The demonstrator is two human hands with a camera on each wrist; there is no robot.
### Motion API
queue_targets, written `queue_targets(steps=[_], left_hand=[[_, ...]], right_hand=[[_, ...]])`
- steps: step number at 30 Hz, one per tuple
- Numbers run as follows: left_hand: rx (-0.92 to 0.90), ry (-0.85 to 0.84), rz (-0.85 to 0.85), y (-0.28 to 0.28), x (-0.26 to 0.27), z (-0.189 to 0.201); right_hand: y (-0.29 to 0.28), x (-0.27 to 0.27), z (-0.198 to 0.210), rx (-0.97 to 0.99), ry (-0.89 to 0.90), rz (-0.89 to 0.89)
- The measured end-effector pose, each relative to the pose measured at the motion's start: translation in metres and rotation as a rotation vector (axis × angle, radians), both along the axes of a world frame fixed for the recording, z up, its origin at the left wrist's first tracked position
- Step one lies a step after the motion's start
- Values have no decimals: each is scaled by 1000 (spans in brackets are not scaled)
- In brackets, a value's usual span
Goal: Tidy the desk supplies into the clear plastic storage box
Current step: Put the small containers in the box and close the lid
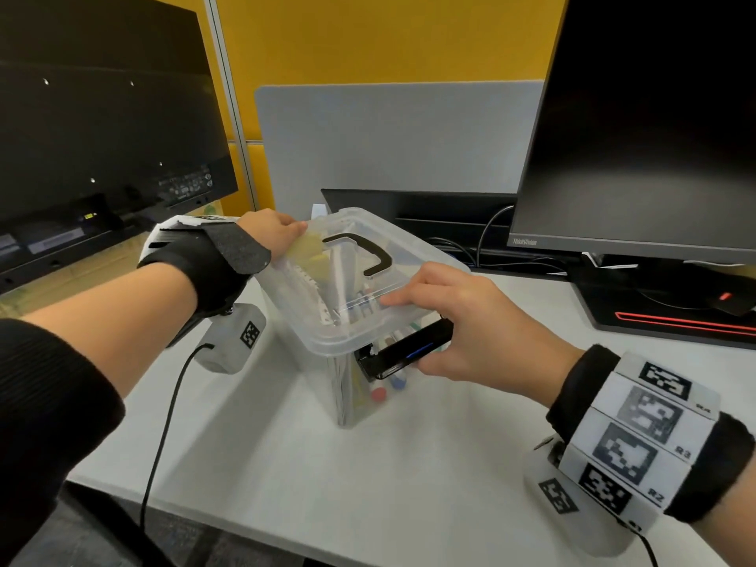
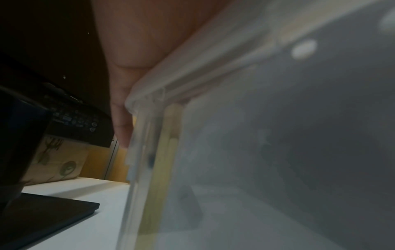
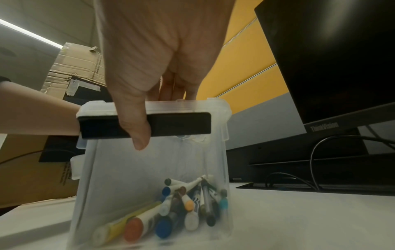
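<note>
On the white desk [image 1: 409,464], between two dark monitors, stood the clear plastic storage box [image 3: 149,177], already holding the supplies: a heap of markers and pens [image 3: 181,204] lay at its bottom, and notepads or paper showed through the far wall. Its clear lid [image 1: 352,280], with a black carry handle [image 1: 364,251] on top, sat over the box, with its long axis running from the person's near right away to the far left. At the near short end a black latch [image 3: 171,125] stood out from the rim. The right hand [image 1: 466,321] was right at that end, thumb curled over the face of the latch and fingers laid flat on the lid's edge above it, so it pinched latch and lid together. The left hand [image 1: 270,235] was at the opposite, far end, fingers curled over the lid's edge and gripping it; the left wrist view showed only a palm and a finger against the rim, too blurred to say more.

The coming move seemed to turn on that near latch: it lay directly under the right thumb, and pressing it inward toward the box wall would likely clip it shut, while the left hand steadied the far end. Whether the far latch was closed could not be told.
</note>
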State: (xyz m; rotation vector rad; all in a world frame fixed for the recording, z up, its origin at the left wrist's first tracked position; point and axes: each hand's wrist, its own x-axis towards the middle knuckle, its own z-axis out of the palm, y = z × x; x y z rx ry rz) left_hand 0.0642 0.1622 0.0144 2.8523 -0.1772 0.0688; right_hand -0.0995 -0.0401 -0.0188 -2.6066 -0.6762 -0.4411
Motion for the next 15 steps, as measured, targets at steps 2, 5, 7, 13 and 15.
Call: queue_targets(steps=[2, 5, 7, 13, 15], left_hand=[[-7, 2, 3, 0, 1, -1], [-16, 5, 6, -1, 1, -2], [-20, 10, 7, -1, 2, -3], [-28, 4, 11, -2, 2, -4], [-31, 0, 10, -2, 2, -4]], right_hand=[[0, 0, -1, 0, -1, 0], [-2, -1, -1, 1, 3, 8], [-3, -1, -1, 0, 3, 24], [-9, -3, -4, -71, -7, 62], [-12, -2, -4, -46, -24, 88]])
